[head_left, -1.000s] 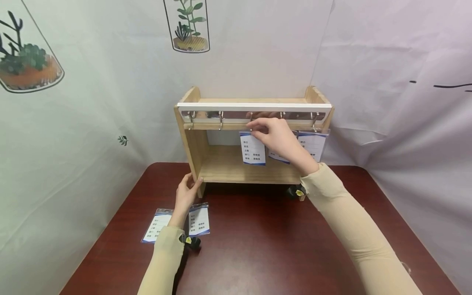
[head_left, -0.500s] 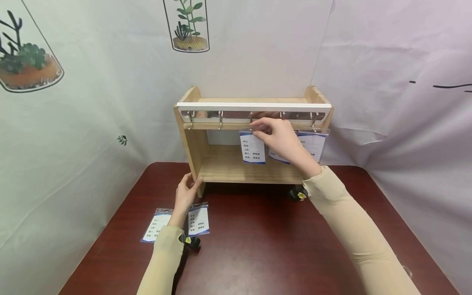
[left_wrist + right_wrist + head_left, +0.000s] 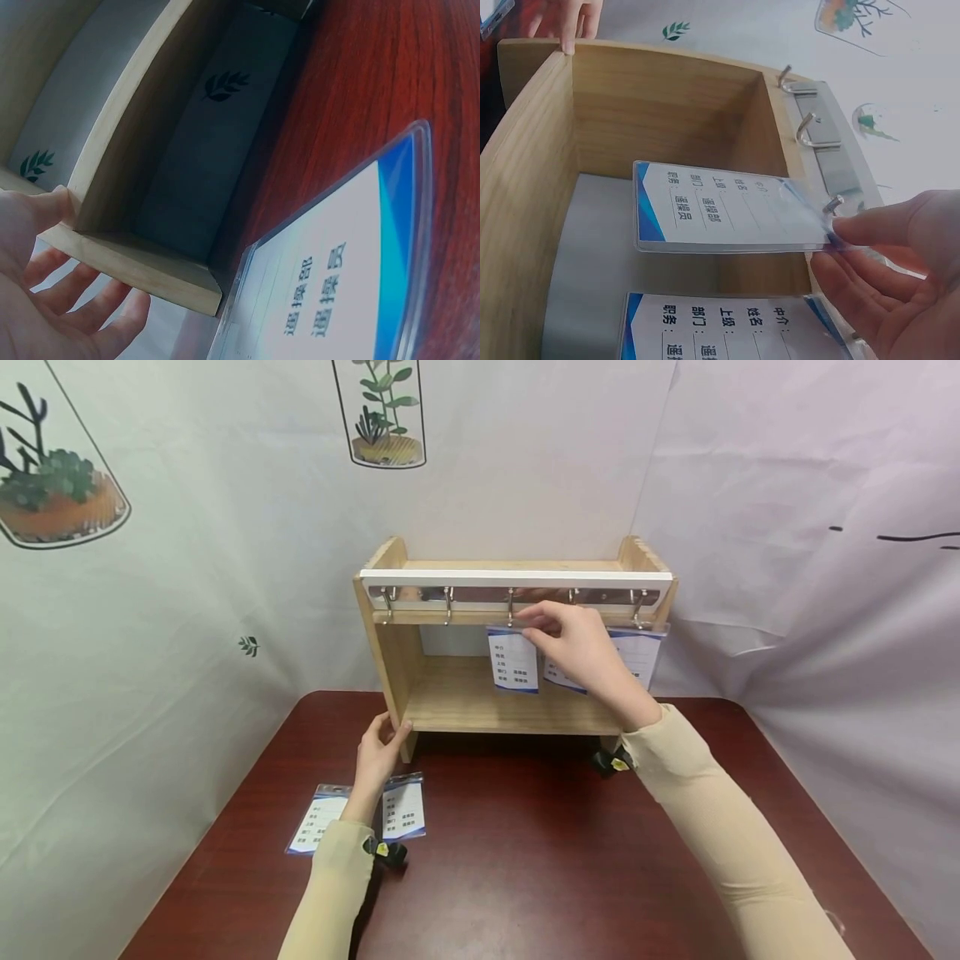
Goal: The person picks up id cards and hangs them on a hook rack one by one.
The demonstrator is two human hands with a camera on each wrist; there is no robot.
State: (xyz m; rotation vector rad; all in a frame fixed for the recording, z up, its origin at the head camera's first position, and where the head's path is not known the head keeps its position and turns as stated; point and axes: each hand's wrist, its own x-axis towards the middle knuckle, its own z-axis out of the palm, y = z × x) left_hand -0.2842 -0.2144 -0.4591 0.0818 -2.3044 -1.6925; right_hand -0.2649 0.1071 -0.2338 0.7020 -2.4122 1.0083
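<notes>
A small wooden shelf (image 3: 480,717) stands on the table with a row of metal hooks along its top rail. My left hand (image 3: 378,756) grips its left side panel, thumb on the front edge and fingers around the outside. At the middle hook (image 3: 511,608) hangs a badge (image 3: 513,662), a printed card in a clear sleeve. My right hand (image 3: 576,642) pinches this badge's top corner between thumb and fingers, close beside the hook in the right wrist view. Further right hang a second badge (image 3: 564,680), partly behind the right hand, and a third (image 3: 637,653).
Two more badges, a left one (image 3: 317,822) and a right one (image 3: 403,810), lie on the dark red table (image 3: 525,877) around the left forearm. A white fabric backdrop (image 3: 225,568) with printed plants surrounds the table. The two left hooks (image 3: 448,606) hold nothing.
My right hand has shifted slightly right along the badge's top, uncovering the middle hook. The badge hangs in nearly the same place. The left hand has not moved.
</notes>
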